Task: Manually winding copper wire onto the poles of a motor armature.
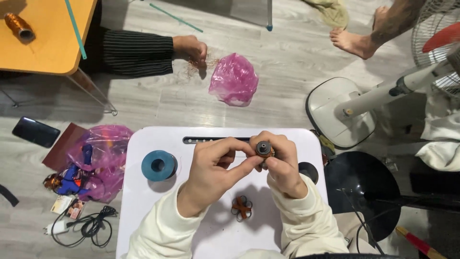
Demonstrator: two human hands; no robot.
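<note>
Gripped a small copper-wound motor part (264, 149) with left hand (211, 172) and right hand (282, 165), fingers closed on it, above a white tray table (143, 192). Sat over grey wood floor (158, 100), blue spool (159, 165) left of hands, pink bag (234, 79) beyond.

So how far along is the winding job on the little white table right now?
Looks done: one copper-wound coil piece lies finished on the white table. In hand: left hand and right hand together pinch a small wound core. Left: the blue spool sits apart; its remaining wire can't be judged.

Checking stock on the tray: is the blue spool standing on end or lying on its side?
On end. The blue spool rests flat on the white tray, its round face and centre hole facing the camera, left of both hands.
</note>
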